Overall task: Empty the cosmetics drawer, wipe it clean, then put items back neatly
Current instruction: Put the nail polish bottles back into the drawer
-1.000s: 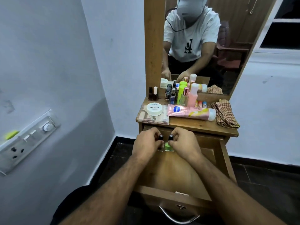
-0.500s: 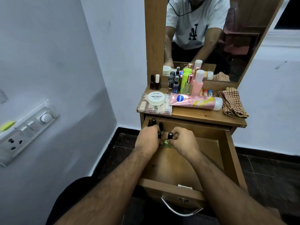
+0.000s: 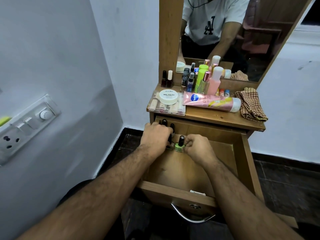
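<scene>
Restocking step: left hand grip clamps a clear bottle; right hand grip pinches green polish. Next: seat both at drawer 11 o'clock corner.

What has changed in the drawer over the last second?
Both hands carried their nail polish bottles toward the drawer's back left corner. The left hand still grips a clear bottle; the right hand still pinches the green bottle, both beside two black-capped bottles. Nothing released. Items on the dresser top stayed put.
</scene>
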Tool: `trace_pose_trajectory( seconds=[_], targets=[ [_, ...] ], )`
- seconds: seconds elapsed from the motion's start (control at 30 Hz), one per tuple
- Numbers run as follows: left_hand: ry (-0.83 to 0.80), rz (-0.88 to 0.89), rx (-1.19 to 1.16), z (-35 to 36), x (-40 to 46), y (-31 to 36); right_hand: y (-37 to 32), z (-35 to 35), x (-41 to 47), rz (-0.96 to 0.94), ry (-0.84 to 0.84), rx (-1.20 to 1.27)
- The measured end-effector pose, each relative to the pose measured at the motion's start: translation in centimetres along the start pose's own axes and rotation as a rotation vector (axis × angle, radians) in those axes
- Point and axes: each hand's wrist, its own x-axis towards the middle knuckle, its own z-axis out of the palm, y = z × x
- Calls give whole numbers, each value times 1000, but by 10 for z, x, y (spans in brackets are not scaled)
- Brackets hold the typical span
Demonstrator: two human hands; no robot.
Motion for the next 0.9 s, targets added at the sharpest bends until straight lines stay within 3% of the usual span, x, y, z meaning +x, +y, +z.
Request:
trace_pose_trajectory(
  seconds=[0.37, 0.57, 0.9],
  targets=[
    [28, -74, -36, 2, 7, -10, -21, 10, 10, -41, 11, -38],
    [17, -90, -102, 2, 12, -24, -30, 12, 22, 39, -5, 2],
    [58, -103, -114, 8, 18, -25, -24, 23, 21, 13, 92, 58]
  ],
)
